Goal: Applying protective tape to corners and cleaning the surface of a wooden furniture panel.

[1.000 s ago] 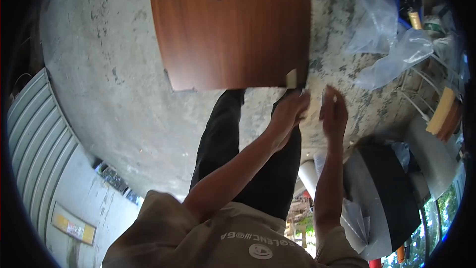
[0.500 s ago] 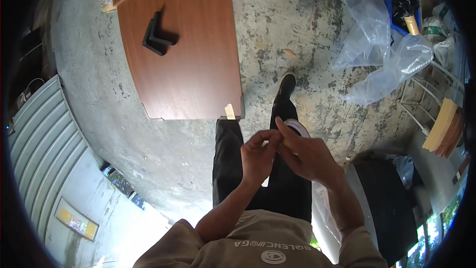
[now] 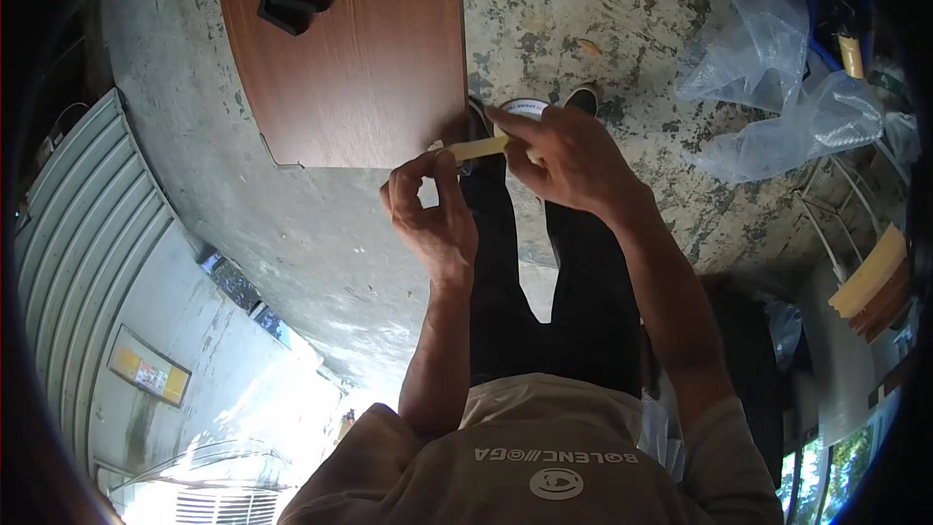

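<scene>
A short strip of yellowish masking tape [image 3: 478, 148] stretches between my two hands, close to the near right corner of the brown wooden panel [image 3: 364, 78]. My left hand [image 3: 437, 228] pinches the strip's left end between thumb and fingertip. In my right hand [image 3: 581, 163] is a tape roll [image 3: 528, 106], its pale ring showing past the fingers; the rest of it is hidden. The strip's right end meets the right fingers. Most of that panel corner is covered by my left hand.
Black L-shaped corner pieces [image 3: 282, 0] lie on the panel's far left part. Bubble wrap [image 3: 777, 136] spreads over the floor at right, beside a blue crate [image 3: 812, 0]. A white metal frame [image 3: 831, 219] stands at far right. Ribbed metal shutter [image 3: 92, 233] lines the left.
My hands have moved away from me toward the panel's near right corner and apart from each other, with the tape strip now stretched between them. The view has shifted, showing less of the panel's far end.
</scene>
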The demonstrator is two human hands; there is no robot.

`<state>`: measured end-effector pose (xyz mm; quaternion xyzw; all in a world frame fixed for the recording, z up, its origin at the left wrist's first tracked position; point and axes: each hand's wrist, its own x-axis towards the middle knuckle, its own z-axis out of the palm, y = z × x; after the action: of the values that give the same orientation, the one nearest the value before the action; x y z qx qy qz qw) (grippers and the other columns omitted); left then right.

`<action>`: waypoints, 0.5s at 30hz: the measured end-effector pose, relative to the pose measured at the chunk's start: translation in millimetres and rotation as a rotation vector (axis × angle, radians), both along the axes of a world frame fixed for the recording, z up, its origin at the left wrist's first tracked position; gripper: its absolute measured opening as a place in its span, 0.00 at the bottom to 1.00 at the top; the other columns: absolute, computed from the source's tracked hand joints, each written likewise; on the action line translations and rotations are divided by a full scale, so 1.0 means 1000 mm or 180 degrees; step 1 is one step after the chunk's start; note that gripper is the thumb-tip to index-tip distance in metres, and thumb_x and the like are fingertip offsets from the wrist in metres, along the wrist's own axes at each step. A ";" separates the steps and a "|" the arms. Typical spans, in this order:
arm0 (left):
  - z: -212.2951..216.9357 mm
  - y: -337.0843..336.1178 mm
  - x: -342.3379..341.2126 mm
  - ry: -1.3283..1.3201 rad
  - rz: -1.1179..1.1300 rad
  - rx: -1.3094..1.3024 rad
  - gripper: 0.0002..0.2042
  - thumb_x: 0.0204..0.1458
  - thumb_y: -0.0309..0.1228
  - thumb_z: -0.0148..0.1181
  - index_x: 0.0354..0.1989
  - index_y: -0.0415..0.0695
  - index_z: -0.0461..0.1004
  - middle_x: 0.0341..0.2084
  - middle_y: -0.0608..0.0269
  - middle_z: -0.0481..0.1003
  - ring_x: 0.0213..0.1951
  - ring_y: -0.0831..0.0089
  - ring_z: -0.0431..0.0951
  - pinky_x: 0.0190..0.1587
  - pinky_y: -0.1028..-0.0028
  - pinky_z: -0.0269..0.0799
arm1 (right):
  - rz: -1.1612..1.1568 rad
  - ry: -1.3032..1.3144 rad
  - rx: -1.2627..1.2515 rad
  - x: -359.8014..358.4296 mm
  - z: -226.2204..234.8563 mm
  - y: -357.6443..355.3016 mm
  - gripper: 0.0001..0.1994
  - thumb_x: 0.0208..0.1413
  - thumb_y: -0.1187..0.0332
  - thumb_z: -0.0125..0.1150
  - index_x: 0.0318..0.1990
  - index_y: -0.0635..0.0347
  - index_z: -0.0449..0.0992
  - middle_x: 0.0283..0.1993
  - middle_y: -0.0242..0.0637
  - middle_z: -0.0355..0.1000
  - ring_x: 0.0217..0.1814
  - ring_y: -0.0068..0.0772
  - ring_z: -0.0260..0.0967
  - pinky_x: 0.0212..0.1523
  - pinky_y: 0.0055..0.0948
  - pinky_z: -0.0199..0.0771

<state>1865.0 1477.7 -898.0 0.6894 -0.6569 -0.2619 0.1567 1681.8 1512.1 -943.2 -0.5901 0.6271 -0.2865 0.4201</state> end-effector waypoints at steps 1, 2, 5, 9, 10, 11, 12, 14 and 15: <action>-0.004 0.001 0.000 -0.0031 -0.0049 -0.0038 0.04 0.60 0.32 0.66 0.37 0.47 0.80 0.37 0.67 0.81 0.43 0.67 0.72 0.49 0.64 0.69 | 0.0018 -0.0020 0.0030 0.005 -0.006 0.000 0.25 0.57 0.71 0.62 0.64 0.57 0.74 0.25 0.43 0.76 0.25 0.37 0.75 0.30 0.37 0.76; -0.013 -0.001 0.007 -0.0111 -0.0091 -0.0192 0.05 0.59 0.33 0.67 0.37 0.48 0.79 0.37 0.68 0.80 0.43 0.67 0.71 0.50 0.63 0.67 | 0.0012 -0.0061 0.0051 0.011 -0.010 -0.003 0.25 0.57 0.71 0.61 0.64 0.57 0.74 0.26 0.43 0.76 0.26 0.38 0.76 0.30 0.37 0.76; -0.038 -0.003 0.014 -0.0412 -0.0112 -0.0386 0.08 0.60 0.35 0.68 0.39 0.46 0.77 0.36 0.70 0.77 0.41 0.70 0.70 0.49 0.67 0.65 | -0.0039 -0.0171 0.0121 0.028 -0.040 -0.011 0.24 0.60 0.70 0.62 0.65 0.57 0.73 0.28 0.43 0.78 0.29 0.38 0.78 0.31 0.37 0.78; -0.050 0.005 0.011 -0.0337 0.0691 -0.0769 0.32 0.51 0.44 0.77 0.55 0.39 0.66 0.53 0.52 0.65 0.47 0.63 0.68 0.53 0.60 0.64 | -0.0086 -0.1083 0.0624 0.031 -0.058 -0.026 0.21 0.65 0.68 0.62 0.64 0.57 0.73 0.34 0.40 0.81 0.34 0.37 0.81 0.36 0.35 0.82; -0.053 0.008 0.009 -0.0027 0.1350 -0.0517 0.34 0.51 0.45 0.77 0.58 0.40 0.66 0.55 0.51 0.64 0.52 0.59 0.67 0.57 0.60 0.64 | -0.0059 -0.1179 0.0696 0.032 -0.062 -0.024 0.20 0.65 0.69 0.62 0.63 0.56 0.73 0.35 0.41 0.81 0.35 0.37 0.82 0.36 0.35 0.81; -0.053 0.010 -0.002 0.0307 0.2006 -0.0259 0.35 0.51 0.47 0.77 0.60 0.41 0.65 0.57 0.50 0.63 0.58 0.55 0.65 0.60 0.61 0.64 | 0.0127 -0.1113 0.0673 0.028 -0.054 -0.027 0.17 0.66 0.71 0.59 0.61 0.57 0.74 0.36 0.44 0.81 0.37 0.38 0.82 0.38 0.38 0.81; -0.050 0.011 -0.012 0.1534 0.3127 0.0405 0.35 0.54 0.49 0.73 0.62 0.42 0.65 0.56 0.54 0.65 0.58 0.55 0.68 0.62 0.59 0.66 | 0.0132 -0.1127 0.0680 0.034 -0.059 -0.023 0.17 0.66 0.71 0.59 0.61 0.57 0.74 0.36 0.44 0.81 0.37 0.38 0.82 0.38 0.38 0.81; -0.046 0.004 0.002 0.3946 0.2902 0.2132 0.28 0.58 0.51 0.68 0.57 0.44 0.69 0.51 0.59 0.71 0.52 0.59 0.74 0.57 0.61 0.71 | -0.0023 -0.1386 0.0307 0.044 -0.066 -0.024 0.14 0.67 0.62 0.58 0.57 0.51 0.77 0.34 0.39 0.82 0.37 0.42 0.82 0.40 0.40 0.81; -0.047 0.003 0.002 0.3502 0.2823 0.2103 0.21 0.62 0.50 0.61 0.52 0.46 0.72 0.44 0.62 0.75 0.46 0.64 0.78 0.52 0.64 0.76 | -0.0128 -0.1473 0.0325 0.040 -0.068 -0.020 0.14 0.66 0.64 0.59 0.56 0.51 0.77 0.37 0.40 0.81 0.39 0.45 0.81 0.41 0.42 0.80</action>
<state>1867.1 1480.6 -944.7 0.6695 -0.0356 -0.6612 0.3366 1721.6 1492.2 -1011.2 -0.4740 0.5394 -0.3904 0.5761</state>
